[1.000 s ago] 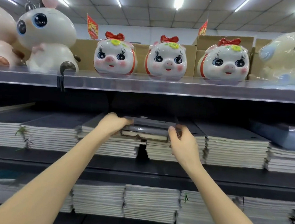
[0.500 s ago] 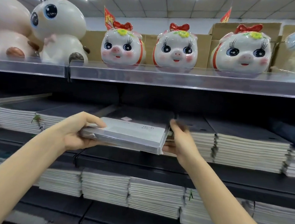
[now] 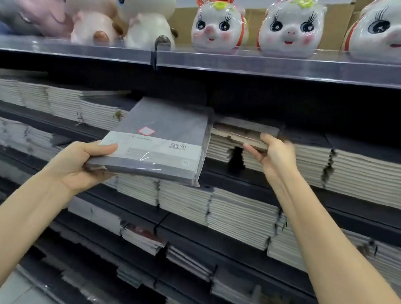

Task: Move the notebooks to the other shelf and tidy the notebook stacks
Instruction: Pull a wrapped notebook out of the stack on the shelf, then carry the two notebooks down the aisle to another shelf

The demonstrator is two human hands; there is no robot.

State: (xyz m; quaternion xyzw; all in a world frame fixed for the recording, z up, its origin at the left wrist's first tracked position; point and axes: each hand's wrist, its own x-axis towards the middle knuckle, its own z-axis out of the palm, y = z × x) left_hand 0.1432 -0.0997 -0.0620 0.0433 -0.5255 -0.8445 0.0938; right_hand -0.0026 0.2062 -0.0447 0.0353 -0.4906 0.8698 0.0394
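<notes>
A dark grey notebook (image 3: 162, 139) in clear wrap, with a pale band across its cover, is held clear of the shelf. My left hand (image 3: 83, 164) grips its near left corner, thumb on top. To its right, my right hand (image 3: 270, 152) pinches a thin brownish notebook (image 3: 241, 133) lying on top of a short stack on the middle shelf (image 3: 264, 183). Rows of stacked notebooks (image 3: 351, 173) with white page edges fill this shelf on both sides.
Pig-shaped money boxes (image 3: 291, 27) and other figures (image 3: 143, 13) stand on the top shelf behind a clear rail (image 3: 249, 64). Lower shelves carry more notebook stacks (image 3: 237, 217). A strip of pale floor (image 3: 18, 291) shows at the bottom left.
The wrapped notebook has come out of the shelf and now hangs in my left hand alone. My right hand let go of it and took hold of the brownish notebook on the stack.
</notes>
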